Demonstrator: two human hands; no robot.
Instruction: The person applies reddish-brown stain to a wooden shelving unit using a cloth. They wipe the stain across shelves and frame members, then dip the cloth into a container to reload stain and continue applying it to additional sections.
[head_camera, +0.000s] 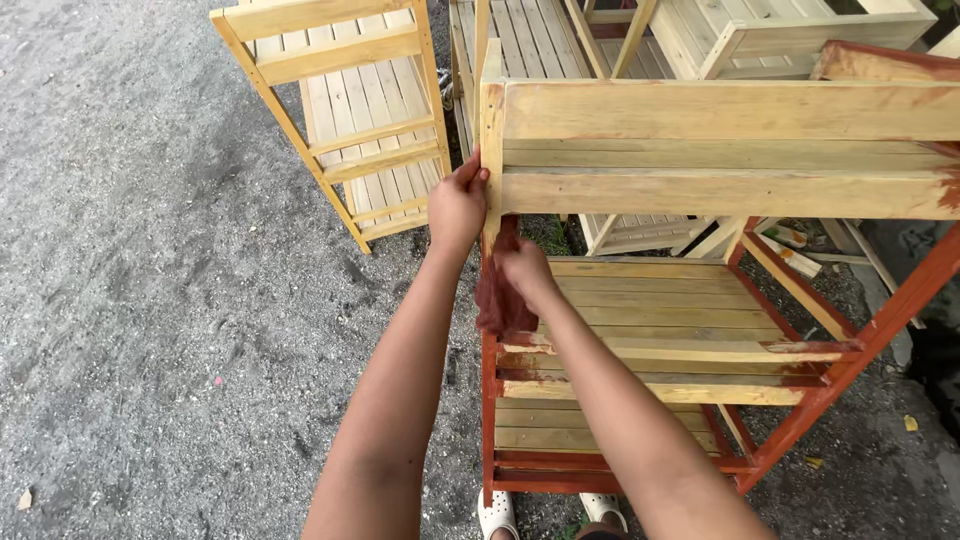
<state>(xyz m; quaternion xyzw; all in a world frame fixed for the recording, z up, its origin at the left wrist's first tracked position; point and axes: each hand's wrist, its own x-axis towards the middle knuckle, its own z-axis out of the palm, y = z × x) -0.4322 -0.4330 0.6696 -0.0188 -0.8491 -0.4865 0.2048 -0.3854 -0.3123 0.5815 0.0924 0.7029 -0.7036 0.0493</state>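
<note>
Right hand (525, 268) clutches a red-stained rag (500, 300) just below the left hand (457, 208), which grips the shelf's upright post (491, 120).

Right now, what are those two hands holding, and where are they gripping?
The left hand grips the wooden rack by its upper corner post. The right hand clutches a reddish-brown stained rag by its bunched top, against the post.

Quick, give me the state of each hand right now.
Left hand: closed on the corner post of the wooden shelf.
Right hand: closed on a reddish-brown rag, pressed to the same post.
</note>
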